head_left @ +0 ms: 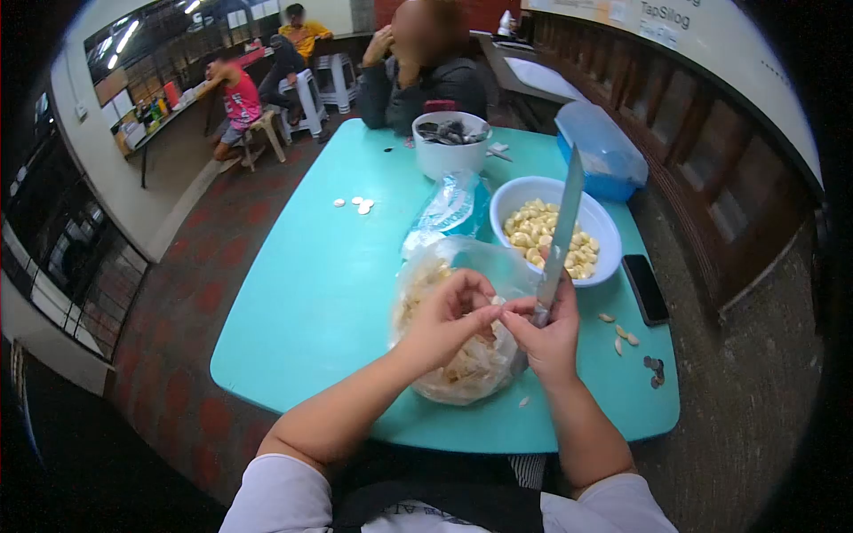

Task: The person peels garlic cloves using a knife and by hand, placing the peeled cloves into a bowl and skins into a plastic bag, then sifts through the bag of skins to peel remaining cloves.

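My right hand is closed around a knife, its blade pointing up. My left hand is closed, its thumb and fingertips meeting the right hand's fingertips at a small whitish garlic clove, mostly hidden by the fingers. Beneath both hands lies an open clear plastic bag of garlic skins and cloves. Just beyond the right hand sits a pale blue bowl holding many peeled garlic cloves.
On the turquoise table are a teal plastic packet, a white tub, a blue lidded box, a phone, coins and loose cloves. A person sits opposite; others sit farther back.
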{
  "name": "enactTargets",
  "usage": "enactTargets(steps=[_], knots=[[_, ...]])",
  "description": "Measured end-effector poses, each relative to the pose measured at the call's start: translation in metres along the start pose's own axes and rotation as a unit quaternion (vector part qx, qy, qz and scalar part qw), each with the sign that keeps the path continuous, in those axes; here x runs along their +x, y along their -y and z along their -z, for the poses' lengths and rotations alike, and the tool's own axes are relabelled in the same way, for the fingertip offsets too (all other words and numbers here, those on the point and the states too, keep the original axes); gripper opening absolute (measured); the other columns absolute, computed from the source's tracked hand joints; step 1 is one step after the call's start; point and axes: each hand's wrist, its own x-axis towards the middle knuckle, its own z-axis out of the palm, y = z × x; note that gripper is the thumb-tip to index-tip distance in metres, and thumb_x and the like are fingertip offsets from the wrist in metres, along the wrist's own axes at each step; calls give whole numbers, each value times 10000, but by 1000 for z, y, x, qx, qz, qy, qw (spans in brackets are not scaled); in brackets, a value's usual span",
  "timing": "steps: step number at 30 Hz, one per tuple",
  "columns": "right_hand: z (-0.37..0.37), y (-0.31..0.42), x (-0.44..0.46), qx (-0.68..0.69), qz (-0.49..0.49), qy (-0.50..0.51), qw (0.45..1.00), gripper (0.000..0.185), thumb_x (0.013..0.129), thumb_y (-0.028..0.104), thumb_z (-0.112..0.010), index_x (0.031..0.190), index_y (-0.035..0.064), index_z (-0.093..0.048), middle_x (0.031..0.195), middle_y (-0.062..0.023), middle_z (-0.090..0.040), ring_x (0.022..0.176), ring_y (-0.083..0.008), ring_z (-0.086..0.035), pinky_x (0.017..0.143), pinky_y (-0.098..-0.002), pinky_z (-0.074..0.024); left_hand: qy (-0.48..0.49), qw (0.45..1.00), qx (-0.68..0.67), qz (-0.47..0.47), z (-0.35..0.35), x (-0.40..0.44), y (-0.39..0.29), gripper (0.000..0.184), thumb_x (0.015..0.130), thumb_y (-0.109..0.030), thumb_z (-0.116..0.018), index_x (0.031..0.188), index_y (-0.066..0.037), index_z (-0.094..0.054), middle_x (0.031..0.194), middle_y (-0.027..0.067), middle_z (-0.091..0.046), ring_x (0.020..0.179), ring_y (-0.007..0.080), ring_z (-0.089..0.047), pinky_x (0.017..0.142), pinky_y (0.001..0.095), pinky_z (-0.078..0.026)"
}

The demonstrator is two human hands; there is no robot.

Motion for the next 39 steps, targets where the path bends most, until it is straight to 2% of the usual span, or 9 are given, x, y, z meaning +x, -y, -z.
enactTargets(steps=[3,10,13,19,22,26,29,34,39], knots=[[1,0,1,-17,14,3,1000,854,732,-142,-635,1446,87,-226,1158,-108,-532,844,-162,-652,743,-290,-549,-17,997,-32,74,5,3,-1,195,891,-65,-616,1068,-14,-552,978,66,-595,827,139,-621,719,308,-553],[-2,8,0,-6,7,5,1000,838,744,-135,-634,1439,83,-222,927,-122,-626,854,-174,-661,773,-303,-555,-20,984,-147,98,2,2,-2,204,895,-101,-628,1074,-18,-576,1025,65,-603,945,167,-619,827,339,-554],[-4,12,-1,-13,4,2,1000,788,765,-127,-625,1428,77,-253,931,-107,-633,724,-123,-643,668,-253,-549,-18,980,-167,105,4,2,0,207,893,-88,-625,1083,-25,-573,1029,61,-602,937,172,-622,830,346,-556],[1,18,-6,50,-2,16,999,615,913,130,-596,1447,79,-295,808,-7,-643,474,-23,-449,428,-177,-373,-24,972,-220,77,12,2,-2,262,874,-91,-647,1115,-37,-557,1070,70,-603,946,191,-631,828,322,-549],[10,19,-12,62,-48,177,981,686,941,321,-573,1484,85,-227,871,-45,-640,464,-17,-444,439,-152,-343,-52,974,-218,35,13,2,-6,296,853,-94,-674,1119,-35,-559,1062,77,-615,934,194,-640,838,327,-536],[-3,26,-22,-95,-39,211,972,755,916,422,-579,1479,56,-235,1107,-145,-620,568,-76,-523,533,-175,-391,-37,981,-192,-11,17,1,-4,338,820,-106,-710,1112,-22,-560,1054,83,-621,932,194,-645,836,321,-529],[-7,30,-21,-227,39,209,950,734,906,415,-593,1455,34,-290,1243,-204,-572,798,-201,-635,689,-248,-469,-39,982,-183,-19,19,1,-2,344,799,-120,-723,1085,-23,-559,1067,77,-610,935,187,-640,832,319,-534],[-8,30,-20,-264,89,195,940,674,897,368,-612,1425,34,-359,1278,-248,-534,1134,-372,-573,905,-356,-460,-30,976,-216,-11,19,2,2,305,813,-139,-704,1058,-42,-550,1078,68,-590,960,186,-627,832,323,-543],[-8,25,-17,-296,141,185,926,650,887,351,-624,1413,51,-389,1254,-247,-549,1086,-382,-591,884,-367,-476,-26,977,-213,-14,20,2,7,298,814,-142,-700,1051,-50,-546,1081,68,-583,974,187,-623,826,322,-549]])
